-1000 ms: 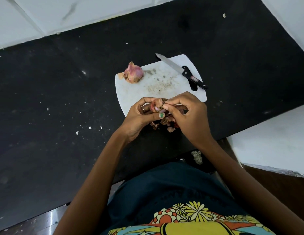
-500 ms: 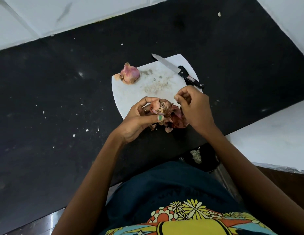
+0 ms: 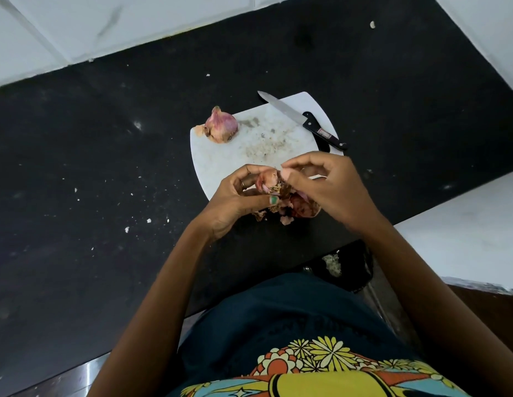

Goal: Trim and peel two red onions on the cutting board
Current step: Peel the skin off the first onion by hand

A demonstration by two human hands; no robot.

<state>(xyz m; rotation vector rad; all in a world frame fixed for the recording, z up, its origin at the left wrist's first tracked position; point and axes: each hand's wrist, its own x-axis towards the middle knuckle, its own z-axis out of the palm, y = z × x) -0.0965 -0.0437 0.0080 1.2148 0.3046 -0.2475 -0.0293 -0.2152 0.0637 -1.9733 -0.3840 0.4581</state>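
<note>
Fingers: those of the left hand (image 3: 235,196) curl round a red onion (image 3: 267,179), the thumb with its green-painted nail laid across the near side and a ring showing on one finger; those of the right hand (image 3: 326,187) are bent, thumb and forefinger pinching a pale strip of skin at the onion's top. Held onion: partly skinned, raised just above the near edge of the cutting board (image 3: 220,167), between both hands. Loose peels (image 3: 302,209): a dark red and brown heap beneath the hands, at the board's near edge and spilling onto the black counter (image 3: 92,167). Second red onion (image 3: 222,126): unpeeled, papery skin still on, resting at the board's far left corner, with a flake of skin beside it at the board's edge. Cutting board: white, rounded corners, its middle soiled with brown crumbs. Knife (image 3: 302,120): black handle, lying along the board's far right edge, the blade tip overhanging onto the counter, untouched by either hand. Counter: speckled with small white flecks to the left of the board. White tiled surface (image 3: 77,30): beyond the counter, well apart from the board.
</note>
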